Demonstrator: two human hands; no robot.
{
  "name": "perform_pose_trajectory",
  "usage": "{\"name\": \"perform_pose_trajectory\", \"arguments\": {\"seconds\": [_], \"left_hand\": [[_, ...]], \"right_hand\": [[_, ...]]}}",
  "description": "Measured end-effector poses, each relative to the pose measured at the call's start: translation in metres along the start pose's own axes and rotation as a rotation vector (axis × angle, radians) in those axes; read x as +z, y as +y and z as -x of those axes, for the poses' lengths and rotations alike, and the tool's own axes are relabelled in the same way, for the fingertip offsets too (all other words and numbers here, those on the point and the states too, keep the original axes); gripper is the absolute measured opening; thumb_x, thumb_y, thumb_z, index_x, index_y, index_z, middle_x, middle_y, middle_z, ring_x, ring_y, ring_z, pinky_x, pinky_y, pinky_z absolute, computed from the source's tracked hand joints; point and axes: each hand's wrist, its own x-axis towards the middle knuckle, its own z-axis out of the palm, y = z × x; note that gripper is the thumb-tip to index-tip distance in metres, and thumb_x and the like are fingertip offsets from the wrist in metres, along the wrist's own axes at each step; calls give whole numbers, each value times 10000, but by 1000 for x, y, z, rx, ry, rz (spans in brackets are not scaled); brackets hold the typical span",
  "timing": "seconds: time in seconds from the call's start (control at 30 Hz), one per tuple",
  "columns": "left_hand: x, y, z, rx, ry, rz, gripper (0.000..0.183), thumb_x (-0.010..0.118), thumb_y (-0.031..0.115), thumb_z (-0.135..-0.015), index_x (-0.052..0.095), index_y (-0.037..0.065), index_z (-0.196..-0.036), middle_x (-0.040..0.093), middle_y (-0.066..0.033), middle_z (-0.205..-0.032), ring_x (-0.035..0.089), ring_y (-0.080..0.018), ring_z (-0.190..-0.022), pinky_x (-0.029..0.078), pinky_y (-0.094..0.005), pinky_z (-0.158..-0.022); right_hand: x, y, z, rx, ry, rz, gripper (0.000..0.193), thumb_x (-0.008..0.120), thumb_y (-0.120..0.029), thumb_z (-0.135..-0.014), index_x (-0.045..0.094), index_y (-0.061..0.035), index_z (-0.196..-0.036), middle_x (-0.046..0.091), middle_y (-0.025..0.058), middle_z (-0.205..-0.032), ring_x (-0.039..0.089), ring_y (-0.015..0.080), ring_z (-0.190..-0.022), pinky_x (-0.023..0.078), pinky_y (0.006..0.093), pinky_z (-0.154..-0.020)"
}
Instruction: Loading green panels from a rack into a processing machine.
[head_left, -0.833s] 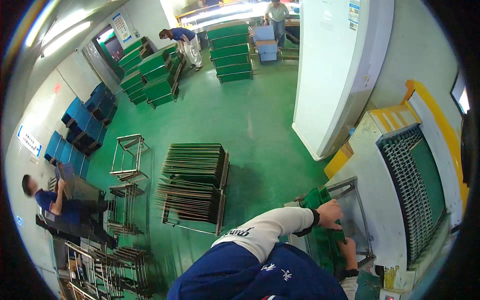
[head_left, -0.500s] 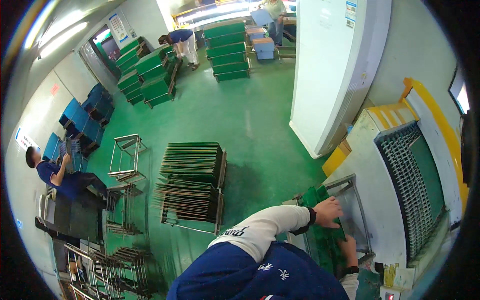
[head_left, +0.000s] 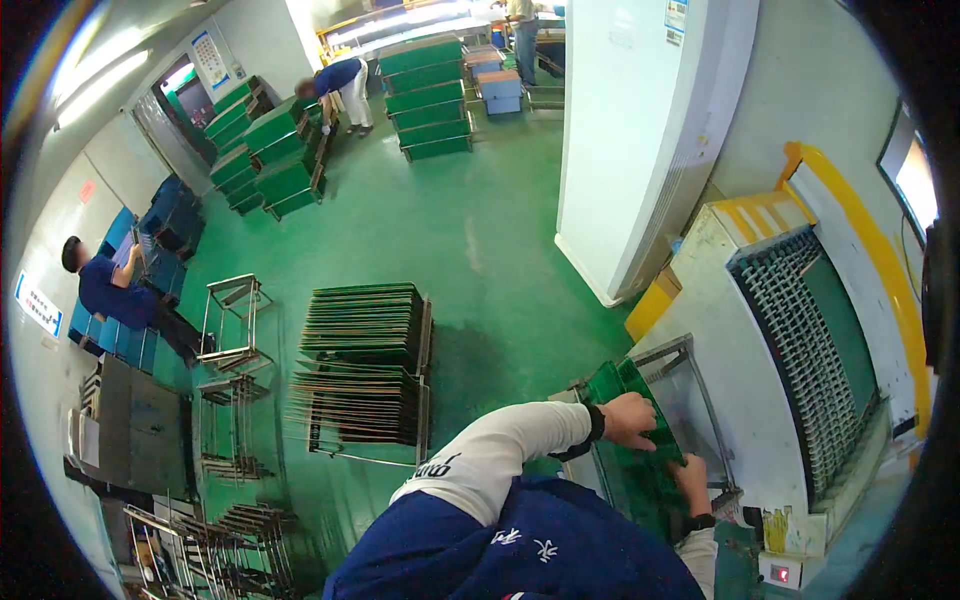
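On my right stand several thin green boards (head_left: 640, 482) in a metal rack (head_left: 712, 410), close beside a machine. My left hand (head_left: 628, 420) lies over the far end of the front board, fingers curled on its upper edge. Lower down, my right hand (head_left: 692, 484) grips the right edge of the same board, thumb showing near the rim. Both hands seem closed on it, though some fingertips are hidden behind the board. My white left sleeve (head_left: 520, 445) crosses in front of my body.
A conveyor machine (head_left: 815, 350) with rows of rollers stands at right, behind it a tall white cabinet (head_left: 640, 140). Racked boards (head_left: 360, 330) stand mid-floor, bare metal frames (head_left: 235, 320) to their left. Co-workers are at the left (head_left: 115, 285) and far back (head_left: 340, 85) near green stacks (head_left: 425, 95).
The whole view has shifted slightly left. My hands stay on the green board, the right one a little higher. The co-worker at left has turned toward the blue stacks and moved farther off.
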Motion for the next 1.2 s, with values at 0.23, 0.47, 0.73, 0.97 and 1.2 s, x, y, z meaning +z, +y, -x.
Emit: {"name": "perform_pose_trajectory", "arguments": {"seconds": [0.23, 0.47, 0.73, 0.97, 1.2], "left_hand": [[-14, 12, -20, -161, -330, -96, 741, 573, 757, -718, 674, 27, -640, 608, -163, -604, 612, -349, -601, 460, -442, -553], [-21, 17, -16, -210, -348, -104, 813, 504, 825, -707, 685, 35, -645, 614, -167, -610, 615, -343, -603, 463, -439, -558], [-30, 23, -13, -166, -374, -111, 859, 456, 850, -720, 700, 27, -685, 628, -190, -644, 627, -369, -639, 481, -450, -589], [-33, 24, -25, -182, -405, -70, 861, 456, 845, -730, 711, 22, -715, 635, -184, -649, 636, -364, -649, 487, -446, -597], [-31, 18, -26, -114, -396, -92, 811, 460, 824, -754, 712, 54, -715, 634, -177, -652, 627, -367, -621, 494, -448, -586]], "right_hand": [[9, 4, 4, -5, -21, -34, 339, 711, -330, -782, 690, 3, -842, 663, 186, -730, 656, 304, -666, 473, 403, -628], [-11, -48, 26, -85, 18, 95, 295, 682, -327, -775, 691, -37, -830, 646, 220, -771, 615, 419, -719, 456, 454, -614], [-124, -128, 47, -79, 52, 162, 275, 684, -251, -742, 673, 4, -843, 636, 224, -736, 621, 402, -702, 459, 440, -618], [-176, -153, 72, -40, 90, -39, 279, 721, -238, -709, 631, 24, -734, 570, 229, -630, 561, 404, -586, 393, 453, -535], [-177, -129, 82, 33, 127, 30, 283, 716, -241, -719, 647, 27, -777, 586, 232, -674, 585, 382, -656, 414, 449, -585]]}}
